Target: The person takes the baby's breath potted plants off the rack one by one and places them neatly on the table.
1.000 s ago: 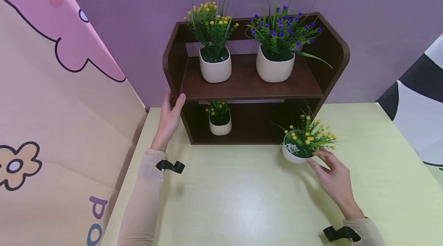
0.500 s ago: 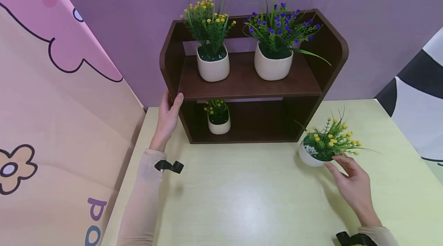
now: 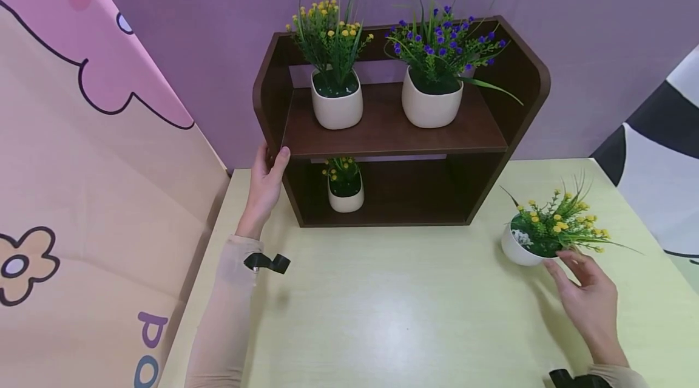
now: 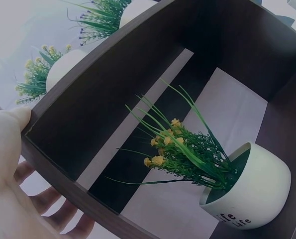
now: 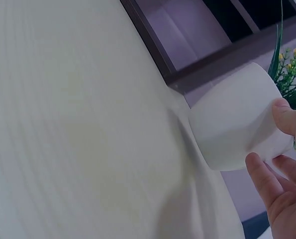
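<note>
At the left side panel of the dark brown two-tier shelf (image 3: 395,144), my left hand (image 3: 264,190) grips the edge, thumb in front and fingers behind. My right hand (image 3: 591,298) pinches the rim of a white-potted plant with yellow flowers (image 3: 521,249), to the right of the shelf. The pot leans slightly; whether its base touches the table cannot be told. The right wrist view shows the thumb and fingers on the white pot (image 5: 237,122). On the lower tier, at the left, sits a smaller yellow-flowered potted plant (image 3: 346,198), lettered "Life" in the left wrist view.
The upper tier bears a yellow-flowered potted plant (image 3: 337,107) at left and a blue-purple-flowered one (image 3: 431,104) at right. The shelf stands at the back of a pale table (image 3: 355,309), against a purple backdrop (image 3: 207,30). A printed panel (image 3: 98,194) borders the left.
My right hand has moved the yellow-flowered potted plant rightward, away from the shelf's lower right corner. My left hand keeps its grip on the shelf. The head view has shifted slightly.
</note>
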### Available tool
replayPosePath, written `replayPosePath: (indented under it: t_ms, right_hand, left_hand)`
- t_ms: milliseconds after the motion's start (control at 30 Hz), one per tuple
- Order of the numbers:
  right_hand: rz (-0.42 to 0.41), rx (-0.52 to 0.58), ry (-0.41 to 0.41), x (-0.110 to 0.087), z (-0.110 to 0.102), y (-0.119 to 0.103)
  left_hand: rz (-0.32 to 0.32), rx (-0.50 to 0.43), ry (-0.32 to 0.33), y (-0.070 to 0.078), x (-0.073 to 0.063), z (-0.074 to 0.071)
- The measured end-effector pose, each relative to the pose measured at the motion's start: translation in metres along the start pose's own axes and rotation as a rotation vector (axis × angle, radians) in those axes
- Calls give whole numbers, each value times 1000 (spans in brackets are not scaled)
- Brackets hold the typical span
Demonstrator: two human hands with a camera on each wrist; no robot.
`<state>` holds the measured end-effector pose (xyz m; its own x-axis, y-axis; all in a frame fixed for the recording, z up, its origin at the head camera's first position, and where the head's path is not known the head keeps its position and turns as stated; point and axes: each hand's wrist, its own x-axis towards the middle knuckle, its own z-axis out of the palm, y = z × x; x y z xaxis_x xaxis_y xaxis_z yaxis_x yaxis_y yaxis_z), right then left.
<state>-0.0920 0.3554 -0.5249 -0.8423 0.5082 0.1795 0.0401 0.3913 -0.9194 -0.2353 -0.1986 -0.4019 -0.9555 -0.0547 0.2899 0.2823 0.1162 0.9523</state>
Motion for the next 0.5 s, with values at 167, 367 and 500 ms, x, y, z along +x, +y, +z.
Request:
replayPosePath:
  t_ms: [167,367,500]
  right_hand:
    - [54,7,40,5,-12,5]
    - [77,-18,98,8,-26,13]
    - [88,-20,125,11,-33,21]
  left_hand:
    - [8,-2,3,0,0,0]
    - [12,-9,1,1,0,0]
    - [4,-8,1,1,0,0]
